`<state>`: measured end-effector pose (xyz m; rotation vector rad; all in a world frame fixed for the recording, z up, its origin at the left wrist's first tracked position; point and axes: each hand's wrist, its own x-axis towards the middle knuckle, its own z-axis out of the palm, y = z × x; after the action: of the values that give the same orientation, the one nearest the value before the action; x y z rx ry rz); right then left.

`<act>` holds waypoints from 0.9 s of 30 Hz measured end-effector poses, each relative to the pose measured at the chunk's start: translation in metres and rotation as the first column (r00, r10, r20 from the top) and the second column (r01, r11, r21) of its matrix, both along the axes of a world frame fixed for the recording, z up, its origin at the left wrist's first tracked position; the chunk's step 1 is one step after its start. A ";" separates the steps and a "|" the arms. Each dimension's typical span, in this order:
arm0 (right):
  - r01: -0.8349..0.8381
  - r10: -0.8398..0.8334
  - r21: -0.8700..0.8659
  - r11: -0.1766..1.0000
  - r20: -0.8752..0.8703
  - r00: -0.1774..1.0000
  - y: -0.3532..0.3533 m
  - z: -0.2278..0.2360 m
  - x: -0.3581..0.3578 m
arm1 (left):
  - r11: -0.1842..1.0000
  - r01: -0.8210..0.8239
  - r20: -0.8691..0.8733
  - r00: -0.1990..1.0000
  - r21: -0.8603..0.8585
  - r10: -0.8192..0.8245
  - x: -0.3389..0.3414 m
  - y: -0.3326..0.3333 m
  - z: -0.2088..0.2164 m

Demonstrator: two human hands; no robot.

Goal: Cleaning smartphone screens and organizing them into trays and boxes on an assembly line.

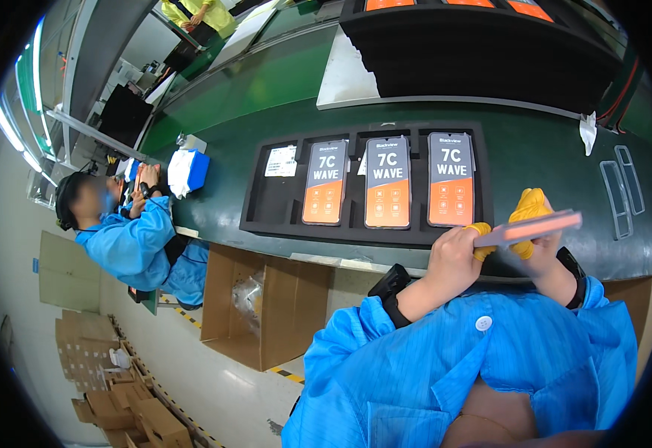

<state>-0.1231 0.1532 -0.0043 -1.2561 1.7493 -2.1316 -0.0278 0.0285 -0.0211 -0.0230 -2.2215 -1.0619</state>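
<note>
Holding a phone [536, 228] flat between both hands over the near edge of the green worktop [535, 160]: the left hand [457, 257] is pinching its left end and the right hand [539, 239] is gripping the middle, yellow finger covers on both. Just beyond them, a black foam tray [262, 198] is sitting near that edge, carrying three more phones [387, 181] side by side, screens up.

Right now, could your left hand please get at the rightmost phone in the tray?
Probably yes. The left hand is just in front of the tray, with nothing between it and the rightmost phone; but it is helping the right hand hold another phone.
</note>
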 end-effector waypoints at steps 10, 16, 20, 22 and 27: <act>-0.221 0.221 -0.012 0.975 0.122 0.968 -0.015 0.017 0.011 | 0.920 0.326 0.256 0.890 0.219 -0.377 0.032 -0.043 0.028; -0.107 0.146 0.179 0.978 -0.219 0.965 0.001 0.030 -0.026 | 0.615 0.038 -0.005 0.998 0.787 -0.055 0.082 -0.119 0.034; 0.152 -0.037 0.283 0.947 -0.376 0.926 0.031 0.025 -0.039 | 0.631 -0.266 0.065 0.944 0.728 0.323 0.103 -0.207 0.035; 0.191 -0.058 0.310 0.931 -0.389 0.919 0.042 0.022 -0.043 | 0.667 -0.443 0.221 0.892 0.600 0.394 0.117 -0.253 0.034; 0.260 -0.021 0.423 0.868 -0.493 0.870 0.057 0.022 -0.046 | 0.691 -0.669 0.583 0.687 0.274 0.434 0.121 -0.288 0.025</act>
<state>-0.1689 0.2100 0.0177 -1.6157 2.4374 -1.3491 0.0935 -0.2592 0.0039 1.2097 -2.0527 -1.2842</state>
